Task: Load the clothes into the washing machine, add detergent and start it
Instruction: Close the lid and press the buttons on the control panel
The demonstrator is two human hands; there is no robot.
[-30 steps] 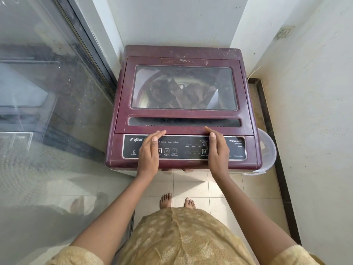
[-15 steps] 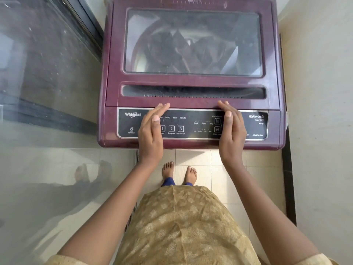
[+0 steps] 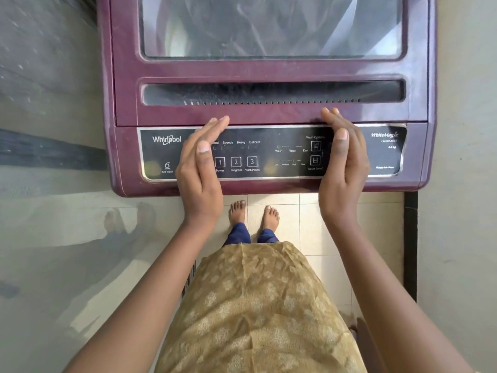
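A maroon top-loading washing machine (image 3: 126,76) fills the upper part of the head view, its glass lid (image 3: 269,25) closed. Dark clothes show dimly through the glass. A black control panel (image 3: 269,153) runs along the front edge, with buttons marked Power, Program and Start/Pause (image 3: 252,162). My left hand (image 3: 200,173) lies over the panel's left part, fingers straight, fingertips at the lid's front edge. My right hand (image 3: 343,168) lies over the panel's right part, fingers straight, tips on the lid's front edge. Neither hand holds anything.
A glass door (image 3: 48,184) stands close on the left. A pale wall (image 3: 462,184) runs close on the right, with a dark skirting strip (image 3: 410,246) at the floor. My bare feet (image 3: 252,214) stand on beige tiles just before the machine.
The view has tilted down and drawn closer to the machine. Both hands stay with straight fingers over the panel, tips at the lid's front edge.
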